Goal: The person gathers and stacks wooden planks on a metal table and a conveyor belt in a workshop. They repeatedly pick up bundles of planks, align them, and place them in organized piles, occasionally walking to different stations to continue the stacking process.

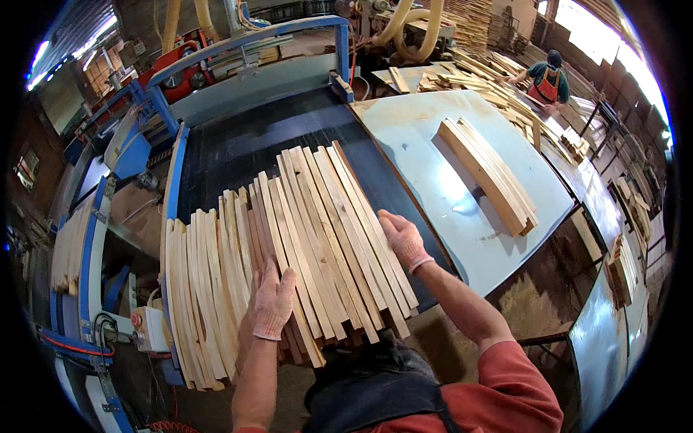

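Note:
Many narrow wooden strips [328,245] lie side by side in front of me, pointing away, their near ends uneven. My left hand [276,302], in a pale knitted glove, rests on the strips with fingers stretched out, where a left group of strips [206,289] meets the right group. My right hand [404,239], gloved the same way, is against the outer right edge of the right group, its fingers extended toward the wood. Neither hand is closed round a strip. The strips rest on a dark conveyor belt [267,137], and their near ends overhang its front.
A blue machine frame [249,45] spans the belt's far end. On the right, a pale sheet-topped table [404,133] carries a stack of wooden strips [485,177]. Beyond, a person [547,83] stands by heaped wood [476,79]. A control box [149,328] sits at left.

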{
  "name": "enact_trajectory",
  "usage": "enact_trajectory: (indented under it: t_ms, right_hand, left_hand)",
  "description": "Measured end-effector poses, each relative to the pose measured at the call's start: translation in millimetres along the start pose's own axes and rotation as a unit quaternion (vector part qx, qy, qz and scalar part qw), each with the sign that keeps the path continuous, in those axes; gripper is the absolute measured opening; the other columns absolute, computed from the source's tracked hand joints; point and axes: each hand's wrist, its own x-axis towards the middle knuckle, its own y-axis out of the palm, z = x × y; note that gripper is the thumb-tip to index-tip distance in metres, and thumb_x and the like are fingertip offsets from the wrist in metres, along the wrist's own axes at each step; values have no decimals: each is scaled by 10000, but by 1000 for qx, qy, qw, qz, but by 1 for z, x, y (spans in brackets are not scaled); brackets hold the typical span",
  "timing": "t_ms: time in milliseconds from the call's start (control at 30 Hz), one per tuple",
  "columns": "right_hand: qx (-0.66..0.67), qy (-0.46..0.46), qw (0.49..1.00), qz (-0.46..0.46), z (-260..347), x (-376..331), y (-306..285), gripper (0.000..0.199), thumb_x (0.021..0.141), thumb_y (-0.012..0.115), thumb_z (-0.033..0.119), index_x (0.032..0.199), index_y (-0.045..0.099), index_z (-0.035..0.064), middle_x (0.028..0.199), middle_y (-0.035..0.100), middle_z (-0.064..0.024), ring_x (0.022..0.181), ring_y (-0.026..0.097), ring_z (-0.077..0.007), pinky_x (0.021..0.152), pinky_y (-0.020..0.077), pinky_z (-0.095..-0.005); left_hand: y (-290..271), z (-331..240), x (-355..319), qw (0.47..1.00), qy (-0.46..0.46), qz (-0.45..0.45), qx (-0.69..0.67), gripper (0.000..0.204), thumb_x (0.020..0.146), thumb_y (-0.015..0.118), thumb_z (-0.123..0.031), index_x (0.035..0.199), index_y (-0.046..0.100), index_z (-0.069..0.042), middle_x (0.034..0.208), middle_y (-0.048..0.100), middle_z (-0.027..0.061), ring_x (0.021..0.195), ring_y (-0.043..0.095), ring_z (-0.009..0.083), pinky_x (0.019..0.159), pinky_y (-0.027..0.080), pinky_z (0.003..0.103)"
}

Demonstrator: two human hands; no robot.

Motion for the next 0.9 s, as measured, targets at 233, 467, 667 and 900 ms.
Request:
enact_trajectory:
  t_ms: [233, 467, 667, 900]
  right_hand:
    - [-118, 128, 954, 242, 71, 27, -12, 735, 963, 694, 685, 1339, 800, 63, 1203, 833, -154, 1122, 787, -290, 1015, 587, -403]
    - [-118, 11, 962, 248, 61, 37, -33, 788, 894, 737, 750, 1095, 833, -6, 1014, 834, -189, 946, 805, -303, 880, 619, -434]
    - [-7, 34, 958, 284, 22, 66, -138, 702, 931, 792, 631, 1203, 801, -16, 961, 822, -131, 827, 766, -162, 766, 607, -355]
    - [-76, 87, 975, 192, -72, 97, -250, 612, 936, 740, 623, 940, 798, 14, 723, 750, -66, 636, 704, -167, 660, 587, -372]
  left_hand:
    - [21, 18, 35, 992, -14, 42, -118, 1033, 1070, 596, -611, 1744, 222, 78, 1746, 385, 292, 1654, 314, 404, 1391, 110, 477]
    - [34, -54, 3, 958, 4, -6, -285, 943, 1062, 689, -451, 1741, 251, 37, 1684, 455, 237, 1549, 462, 329, 1317, 332, 466]
    - [100, -156, 7, 968, 31, 7, -251, 934, 1024, 731, -408, 1722, 269, 5, 1567, 544, 250, 1427, 591, 324, 1195, 515, 498]
    - [245, -201, 49, 952, 26, 89, -292, 956, 925, 850, -226, 1671, 289, -20, 1507, 585, 235, 1391, 610, 318, 1138, 565, 472]
